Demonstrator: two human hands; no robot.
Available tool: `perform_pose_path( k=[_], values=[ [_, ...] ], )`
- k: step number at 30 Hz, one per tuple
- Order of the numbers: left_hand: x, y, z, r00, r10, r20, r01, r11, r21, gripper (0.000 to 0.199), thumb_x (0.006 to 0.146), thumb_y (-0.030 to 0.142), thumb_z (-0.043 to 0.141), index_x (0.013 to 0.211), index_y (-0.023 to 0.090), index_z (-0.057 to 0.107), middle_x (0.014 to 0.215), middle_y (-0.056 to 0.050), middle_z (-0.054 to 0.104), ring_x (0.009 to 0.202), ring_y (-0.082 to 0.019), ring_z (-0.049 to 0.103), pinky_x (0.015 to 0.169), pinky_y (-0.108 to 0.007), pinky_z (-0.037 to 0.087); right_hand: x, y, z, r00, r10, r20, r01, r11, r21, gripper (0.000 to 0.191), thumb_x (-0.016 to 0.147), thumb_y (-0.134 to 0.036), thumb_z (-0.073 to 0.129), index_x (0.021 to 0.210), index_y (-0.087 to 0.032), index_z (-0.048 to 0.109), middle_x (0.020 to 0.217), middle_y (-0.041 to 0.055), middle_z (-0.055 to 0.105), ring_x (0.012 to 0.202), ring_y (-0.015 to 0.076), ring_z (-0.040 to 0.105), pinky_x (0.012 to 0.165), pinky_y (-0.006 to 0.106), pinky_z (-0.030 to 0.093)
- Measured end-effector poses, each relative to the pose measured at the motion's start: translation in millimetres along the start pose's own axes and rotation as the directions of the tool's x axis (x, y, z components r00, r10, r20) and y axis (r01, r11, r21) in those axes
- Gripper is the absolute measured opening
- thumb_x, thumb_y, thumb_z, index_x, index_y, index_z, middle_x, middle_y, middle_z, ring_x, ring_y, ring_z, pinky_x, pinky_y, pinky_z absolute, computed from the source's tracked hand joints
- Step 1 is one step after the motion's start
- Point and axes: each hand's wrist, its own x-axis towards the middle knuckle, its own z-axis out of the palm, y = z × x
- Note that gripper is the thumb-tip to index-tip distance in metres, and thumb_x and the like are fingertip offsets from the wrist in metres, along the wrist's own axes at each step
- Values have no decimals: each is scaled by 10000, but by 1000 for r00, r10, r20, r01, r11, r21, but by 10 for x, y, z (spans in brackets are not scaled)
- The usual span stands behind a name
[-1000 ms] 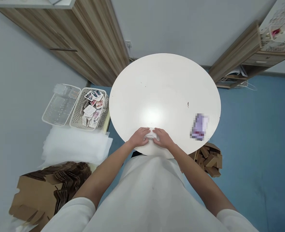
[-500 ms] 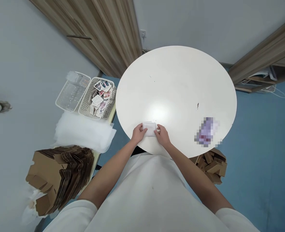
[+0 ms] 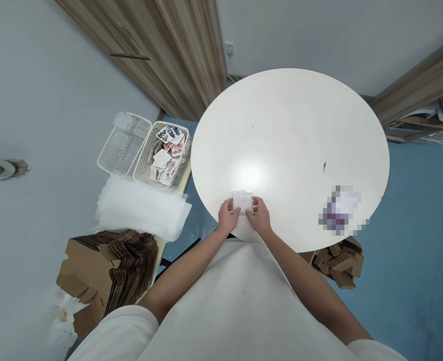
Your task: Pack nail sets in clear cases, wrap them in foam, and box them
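Note:
A small white foam-wrapped packet [image 3: 243, 202] is held at the near edge of the round white table [image 3: 296, 115]. My left hand [image 3: 228, 216] grips its left side, thumb on the near face and fingers curled behind. On the opposite side my right hand [image 3: 259, 215] holds it the same way, thumb in front. A loose edge of the wrap shows along the packet's far side. What lies inside the wrap is hidden.
Left of the table are a basket of printed cards [image 3: 165, 155], a clear bin [image 3: 126, 145], white foam sheets [image 3: 142, 205] and flattened cardboard boxes [image 3: 89, 265]. A blurred purple item [image 3: 340, 210] lies at the table's right. Small cardboard boxes [image 3: 342, 263] sit below the right edge.
The packet has been tilted up between my hands, and a loose flap of wrap now shows at its far edge. The whole view has shifted slightly, so everything appears further right.

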Motion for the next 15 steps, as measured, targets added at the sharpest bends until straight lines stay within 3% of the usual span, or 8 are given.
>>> perform_pose_path(
  k=[5,12,15],
  values=[
    [138,-33,-206,1000,20,23,-17,994,-105,461,733,225,584,1173,201,450,1110,-106,532,950,-196,550,742,-337,516,75,-231,201,998,42,-40,-35,986,164,480,678,-283,548,1134,-231,410,1046,65,524,760,167,553,656,348,518],
    [769,-18,-832,986,149,-80,-154,987,-54,376,744,241,560,1109,181,495,1061,-104,543,933,-195,548,715,-317,515,545,-823,752,997,51,-64,-34,970,239,499,654,-274,586,1118,-236,408,1059,59,516,771,153,557,705,342,509],
    [1059,-41,-1091,973,221,-68,-221,975,-3,421,740,254,573,1147,182,489,1073,-102,521,932,-192,545,716,-304,513,791,-1017,1002,996,51,-76,-30,967,253,511,654,-274,592,1127,-241,403,1050,53,517,765,146,556,723,347,501]
  ],
)
